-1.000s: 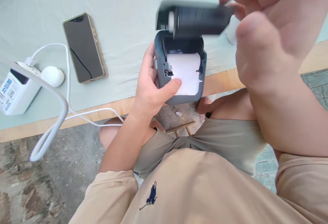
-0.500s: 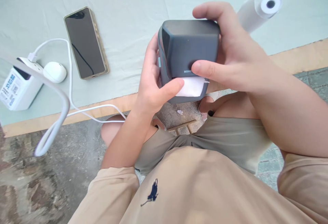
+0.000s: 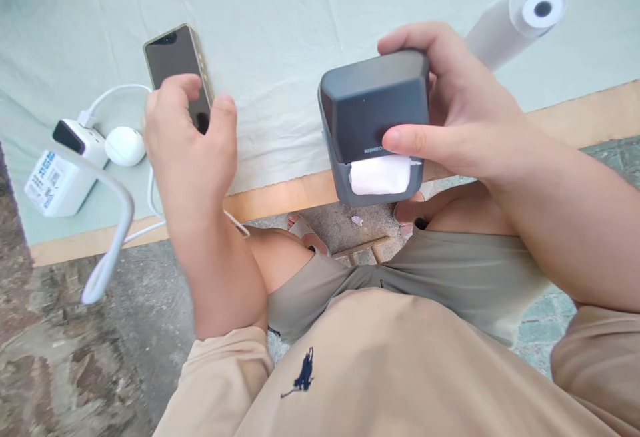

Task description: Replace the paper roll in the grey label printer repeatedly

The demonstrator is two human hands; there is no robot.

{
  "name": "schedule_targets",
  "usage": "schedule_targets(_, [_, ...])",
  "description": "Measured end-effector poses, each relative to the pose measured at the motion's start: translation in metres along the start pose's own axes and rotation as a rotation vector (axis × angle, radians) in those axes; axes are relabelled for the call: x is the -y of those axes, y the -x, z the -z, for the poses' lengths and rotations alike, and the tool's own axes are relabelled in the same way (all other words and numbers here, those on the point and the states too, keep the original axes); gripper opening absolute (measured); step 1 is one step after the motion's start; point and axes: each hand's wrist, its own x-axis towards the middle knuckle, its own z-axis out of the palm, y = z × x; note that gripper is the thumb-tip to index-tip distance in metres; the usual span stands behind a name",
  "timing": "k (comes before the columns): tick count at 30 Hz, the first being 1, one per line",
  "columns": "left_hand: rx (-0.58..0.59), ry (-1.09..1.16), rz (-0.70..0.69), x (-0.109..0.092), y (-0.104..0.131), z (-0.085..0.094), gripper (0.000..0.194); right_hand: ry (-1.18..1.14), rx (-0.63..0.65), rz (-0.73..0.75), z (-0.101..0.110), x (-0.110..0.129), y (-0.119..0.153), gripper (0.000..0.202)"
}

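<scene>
A dark grey label printer (image 3: 375, 110) with white paper (image 3: 381, 175) showing in its front slot is held up over the table's near edge. My right hand (image 3: 450, 103) grips it from the right, thumb across the front and fingers around the far side. My left hand (image 3: 193, 140) is over the smartphone (image 3: 173, 60), with thumb and fingers apart and nothing between them. It covers the phone's lower part; whether it touches the phone I cannot tell. The phone lies face up, its screen dark.
Left on the table (image 3: 280, 37) are a white power bank-like block (image 3: 75, 187) and a round white case (image 3: 125, 146). A white cable (image 3: 117, 223) loops in front of them and past the edge. A white paper roll (image 3: 505, 27) lies at the right.
My left hand has let go of the label printer and moved left to the phone. My right hand still holds the printer, now tilted slightly. The view has shifted a little.
</scene>
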Motion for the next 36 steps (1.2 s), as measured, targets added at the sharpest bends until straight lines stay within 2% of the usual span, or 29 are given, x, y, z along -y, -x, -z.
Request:
schedule_targets(3, [0.097, -0.217, 0.199, 0.017, -0.011, -0.002, 0.075, 0.004, -0.005, -0.002, 0.0, 0.002, 0.0, 0.071])
schedule_targets(5, [0.118, -0.238, 0.217, 0.021, -0.013, -0.001, 0.078, 0.025, -0.02, -0.008, -0.001, 0.003, 0.0, 0.072])
schedule_targets(8, [0.131, -0.288, 0.152, 0.018, -0.013, 0.008, 0.077, 0.033, -0.028, -0.022, -0.002, 0.003, 0.0, 0.076])
schedule_targets(13, [0.275, -0.303, 0.314, 0.005, -0.01, 0.016, 0.101, 0.065, -0.029, -0.032, -0.001, 0.005, 0.001, 0.075])
schedule_targets(15, [0.25, -0.269, 0.249, 0.004, -0.009, 0.012, 0.105, 0.077, -0.034, -0.036, -0.001, 0.006, 0.001, 0.075])
schedule_targets(18, [0.165, -0.202, 0.157, 0.008, -0.009, 0.005, 0.099, 0.09, -0.034, -0.035, -0.001, 0.005, 0.0, 0.074])
schedule_targets(23, [0.091, -0.163, 0.163, 0.014, -0.012, -0.003, 0.094, 0.096, -0.024, -0.026, -0.001, 0.002, 0.0, 0.071])
schedule_targets(25, [0.101, -0.184, 0.161, 0.012, -0.012, -0.003, 0.093, 0.106, -0.026, -0.009, -0.001, 0.002, 0.0, 0.071])
schedule_targets(30, [0.177, -0.177, 0.187, 0.007, -0.009, 0.006, 0.109, 0.071, -0.041, -0.033, -0.002, 0.005, 0.0, 0.071])
schedule_targets(36, [0.222, -0.105, 0.207, 0.012, -0.009, 0.012, 0.101, 0.067, -0.038, -0.03, -0.002, 0.005, 0.0, 0.071])
